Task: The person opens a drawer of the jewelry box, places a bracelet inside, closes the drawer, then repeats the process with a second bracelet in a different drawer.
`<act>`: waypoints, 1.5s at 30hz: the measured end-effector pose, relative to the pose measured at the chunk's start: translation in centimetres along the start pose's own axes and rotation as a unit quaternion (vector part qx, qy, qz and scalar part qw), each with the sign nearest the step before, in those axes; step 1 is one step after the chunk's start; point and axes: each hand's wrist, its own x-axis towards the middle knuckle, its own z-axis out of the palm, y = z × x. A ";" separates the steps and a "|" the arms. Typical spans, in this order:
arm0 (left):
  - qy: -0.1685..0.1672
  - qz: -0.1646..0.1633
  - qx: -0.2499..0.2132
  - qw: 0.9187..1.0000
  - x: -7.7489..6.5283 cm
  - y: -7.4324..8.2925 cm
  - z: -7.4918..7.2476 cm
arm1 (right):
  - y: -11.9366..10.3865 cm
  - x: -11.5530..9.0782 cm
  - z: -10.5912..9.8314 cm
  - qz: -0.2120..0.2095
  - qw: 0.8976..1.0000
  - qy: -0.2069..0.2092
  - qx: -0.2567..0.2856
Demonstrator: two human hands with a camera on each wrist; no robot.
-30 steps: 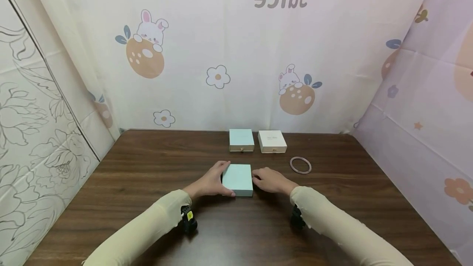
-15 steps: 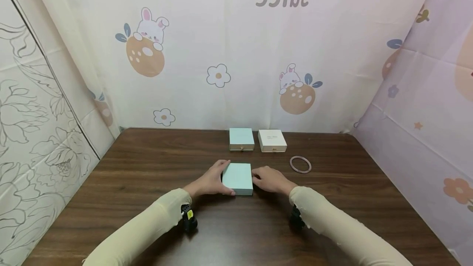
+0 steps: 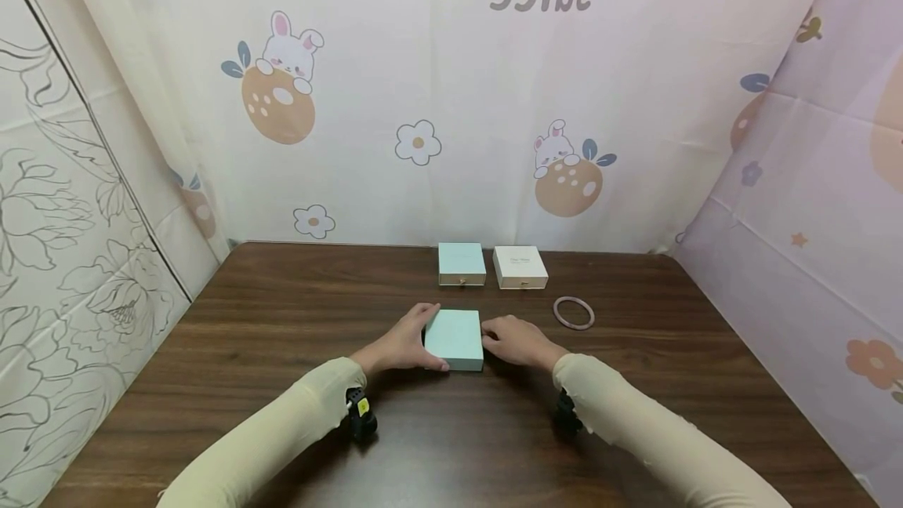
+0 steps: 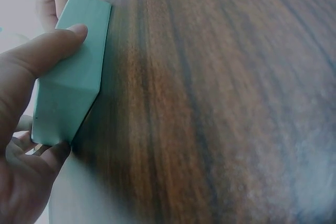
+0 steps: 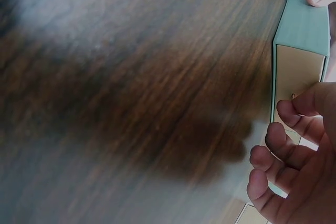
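Observation:
A mint-green drawer box lies on the wooden table in front of me. My left hand grips it from the left, thumb along the near side and fingers at the far side. At its right side is my right hand. In the right wrist view the box's beige drawer front faces that hand and sits flush in the sleeve. Thumb and forefinger pinch at a small metal knob on it, while the other fingers curl loosely. The left wrist view shows the left thumb pressed on the box's green side.
Behind, near the table's back edge, stand a second mint drawer box and a white drawer box, their knobs facing me. A pinkish bangle-like ring lies to the right. Printed curtains close off the back and sides of the table.

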 end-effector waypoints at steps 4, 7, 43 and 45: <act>0.001 0.000 0.003 1.000 0.1 0.0 -0.1 | 0.0 0.0 -0.1 0.002 1.000 -0.004 0.003; 0.002 0.001 0.005 1.000 0.1 0.1 -0.1 | 0.1 0.0 -0.2 0.006 1.000 -0.007 0.003; -0.002 0.002 0.010 1.000 -0.1 0.2 -0.1 | 0.4 -0.6 -0.3 -0.004 1.000 0.000 -0.004; -0.002 0.003 0.007 1.000 -0.2 0.2 -0.1 | 0.4 -0.6 -0.3 -0.004 1.000 0.001 -0.004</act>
